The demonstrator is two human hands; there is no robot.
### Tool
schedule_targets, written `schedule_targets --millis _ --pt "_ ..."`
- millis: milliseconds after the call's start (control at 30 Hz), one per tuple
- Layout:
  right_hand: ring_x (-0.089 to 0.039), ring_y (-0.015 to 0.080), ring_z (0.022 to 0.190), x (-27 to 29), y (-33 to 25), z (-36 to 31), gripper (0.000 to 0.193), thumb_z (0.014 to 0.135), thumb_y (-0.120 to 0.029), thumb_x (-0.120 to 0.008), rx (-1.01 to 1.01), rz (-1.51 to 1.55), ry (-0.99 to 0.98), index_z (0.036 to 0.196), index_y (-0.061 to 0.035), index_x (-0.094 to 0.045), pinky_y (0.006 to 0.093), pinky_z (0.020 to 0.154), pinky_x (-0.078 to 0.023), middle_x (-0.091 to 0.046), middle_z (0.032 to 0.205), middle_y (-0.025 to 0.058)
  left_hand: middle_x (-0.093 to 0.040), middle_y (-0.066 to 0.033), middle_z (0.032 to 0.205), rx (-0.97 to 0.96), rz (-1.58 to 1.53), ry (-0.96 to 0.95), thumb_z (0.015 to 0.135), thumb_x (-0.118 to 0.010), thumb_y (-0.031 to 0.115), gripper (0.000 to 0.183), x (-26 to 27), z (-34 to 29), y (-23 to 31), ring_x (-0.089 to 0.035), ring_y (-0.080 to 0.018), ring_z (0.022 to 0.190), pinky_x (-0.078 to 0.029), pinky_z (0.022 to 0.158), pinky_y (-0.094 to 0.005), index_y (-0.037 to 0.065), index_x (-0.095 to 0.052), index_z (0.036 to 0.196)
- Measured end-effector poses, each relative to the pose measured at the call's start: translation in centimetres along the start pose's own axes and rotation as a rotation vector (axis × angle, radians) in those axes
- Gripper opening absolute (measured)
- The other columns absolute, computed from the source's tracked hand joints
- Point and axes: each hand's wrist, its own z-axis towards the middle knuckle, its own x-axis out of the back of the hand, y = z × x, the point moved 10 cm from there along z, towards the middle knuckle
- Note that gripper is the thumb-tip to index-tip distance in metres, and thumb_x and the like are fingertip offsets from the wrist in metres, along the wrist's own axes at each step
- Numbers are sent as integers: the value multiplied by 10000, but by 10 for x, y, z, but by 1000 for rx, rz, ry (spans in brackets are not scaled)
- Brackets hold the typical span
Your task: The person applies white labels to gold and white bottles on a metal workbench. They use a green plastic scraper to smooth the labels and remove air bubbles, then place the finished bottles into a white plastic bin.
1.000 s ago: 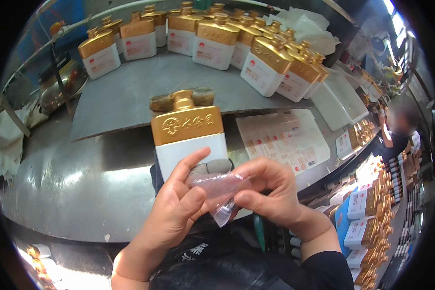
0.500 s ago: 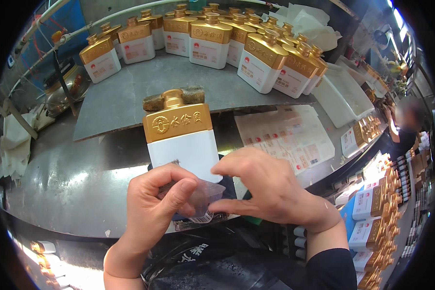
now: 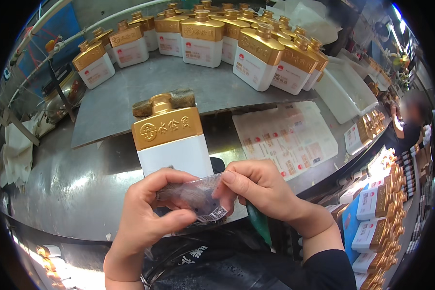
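Note:
Between my two hands stretches a clear, curling plastic film (image 3: 202, 195) with small printed squares and a code along its lower edge. My left hand (image 3: 147, 205) grips its left side between fingers and thumb. At the upper right corner, my right hand (image 3: 263, 186) pinches the film with thumb and forefinger. Just beyond my hands a flat bottle (image 3: 171, 142), gold on top and white below, leans back against brownish rolled pads (image 3: 183, 98). The white front facing me bears a small dark smudge near my left hand, and its lower end is hidden.
A sheet of printed labels (image 3: 287, 140) lies to the right of the bottle. Gold-and-white bottles (image 3: 203, 46) crowd a raised grey board (image 3: 130, 96). A white tray (image 3: 345, 94) sits at the right, more bottles (image 3: 372, 212) stand below it, and another person (image 3: 411, 118) is farther off.
My right hand has closed its fingers on the film, which was held by the left hand alone, and the film is now spread between both. The view has shifted slightly.

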Motion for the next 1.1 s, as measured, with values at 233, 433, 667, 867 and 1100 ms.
schedule_targets --millis 233,433,667,867,1100 --pt "-638 87 704 24 -10 -10 205 936 -199 -633 218 -458 171 1035 -20 -655 210 610 -462 -676 753 25 -675 -42 823 245 18 -126 806 -700 42 215 -12 0 -11 -613 -57 680 -483 612 -174 -47 -697 1002" --pt "-677 145 760 5 -37 -4 286 860 -188 -731 315 -552 17 1074 -32 -622 272 682 -509 -680 777 52 -690 -46 840 225 98 -183 819 -682 32 206 -12 -2 -9 -638 -65 702 -491 626 -174 -44 -696 1010" --pt "-693 120 656 32 -58 -11 85 867 -56 -681 363 -695 395 860 -17 -606 249 566 -507 -665 713 55 -680 -98 1036 -277 263 291 890 -613 49 226 53 6 30 -651 -130 922 -526 807 -277 -13 -662 1101" --pt "-630 228 550 14 -84 -25 102 842 -58 -698 596 -1131 551 832 -35 -600 312 499 -452 -608 636 99 -688 -63 942 -616 967 93 775 -636 28 414 8 -15 -1 -492 -281 1288 -79 1151 -611 172 -692 1159" --pt "-625 73 598 -5 -60 -1 123 900 -95 -669 231 -482 294 898 4 -597 226 522 -470 -677 700 57 -671 -68 935 -497 355 450 887 -546 74 236 77 -56 -21 -486 -276 1235 -188 1164 -510 24 -658 1089"
